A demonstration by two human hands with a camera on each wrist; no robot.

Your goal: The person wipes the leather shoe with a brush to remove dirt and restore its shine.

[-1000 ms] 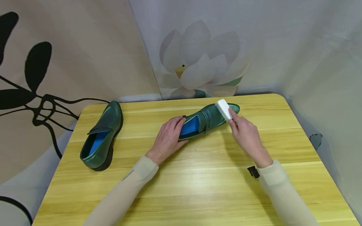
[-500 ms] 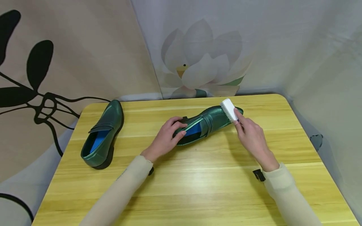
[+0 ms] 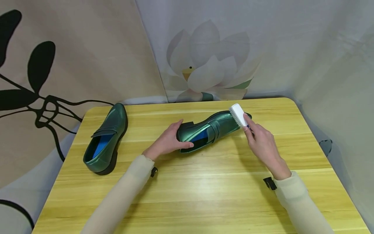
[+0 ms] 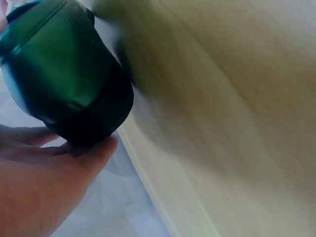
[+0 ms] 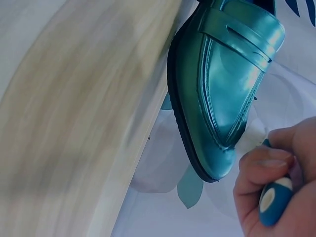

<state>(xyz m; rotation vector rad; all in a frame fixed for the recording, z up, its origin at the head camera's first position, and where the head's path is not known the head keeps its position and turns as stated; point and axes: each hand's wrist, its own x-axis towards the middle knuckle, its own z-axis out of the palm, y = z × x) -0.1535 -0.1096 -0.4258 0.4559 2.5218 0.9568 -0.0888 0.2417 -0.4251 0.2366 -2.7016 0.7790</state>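
A green loafer (image 3: 225,125) with a blue insole lies tilted on its side, toe to the right, its opening turned toward me. My left hand (image 3: 163,141) holds it at the heel, thumb along the opening's near edge. In the left wrist view, fingers (image 4: 101,150) press against the dark heel block of the loafer (image 4: 59,69). My right hand (image 3: 261,143) grips a white-headed brush (image 3: 238,114), bristles against the toe part. The right wrist view shows the brush's blue handle end (image 5: 276,202) inside curled fingers; most of the brush head is hidden there.
The matching green loafer (image 3: 108,139) stands upright at the table's left side, toe pointing to the back. The wooden table (image 3: 204,195) has rounded back corners. Behind it hangs a pale curtain (image 3: 216,48) printed with a flower and dark leaves.
My left hand has shifted from the opening's rim to around the heel, and the loafer has rolled further onto its side. The brush has moved slightly right and down with my right hand.
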